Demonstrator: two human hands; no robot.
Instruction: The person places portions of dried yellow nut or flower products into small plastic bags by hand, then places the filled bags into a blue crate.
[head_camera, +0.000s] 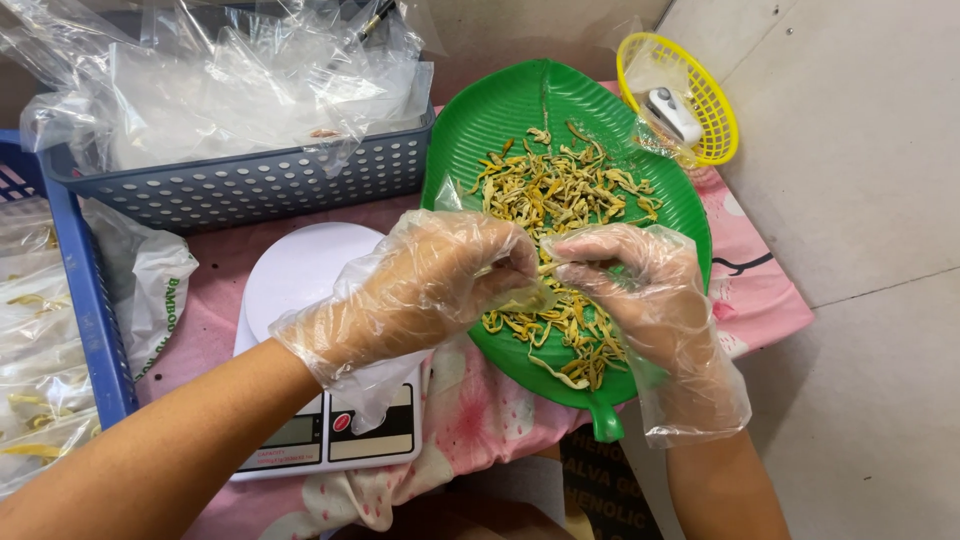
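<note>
2 hands in loose clear plastic gloves meet over a green leaf-shaped tray (470, 140). The tray holds a scattered heap of dried yellow-green strips (565, 195), thin and curled. The left hand (430, 285) and right hand (640, 285) are both nearly closed, fingertips pinching a few strips between them above the tray's middle. Behind, a grey perforated basket (250, 180) holds crumpled clear plastic bags (230, 80). A yellow mesh basket (715, 105) contains a small white device (672, 112). A white kitchen scale (300, 270) sits beneath the left wrist.

Grey scale screen (288, 432), clear filled packets (35, 330)
</note>
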